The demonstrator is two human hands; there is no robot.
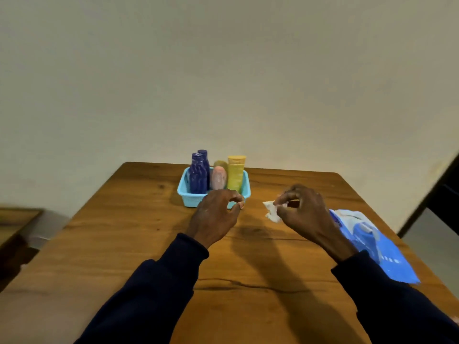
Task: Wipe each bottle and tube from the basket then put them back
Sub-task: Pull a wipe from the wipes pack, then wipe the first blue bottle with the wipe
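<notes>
On the wooden table stands one light blue basket, near the far edge and a little left of the middle. In it I count five things, all upright with the long axis vertical. At its left side are two dark blue bottles, one close behind the other, caps up. Next comes one pink tube, then one olive tube half hidden behind it, and at the right one yellow tube, the tallest of the tubes, with its wide end up. Just in front of the basket's right corner is the left hand. Its fingers are curled and thumb and forefinger nearly meet in a ring — whether they grip the rim or anything at all, I cannot tell. To the right, the right hand pinches one crumpled white wipe between thumb and fingertips, above the table. Behind this hand lies one blue wipes packet, flat — its long axis runs toward the table's right edge.
</notes>
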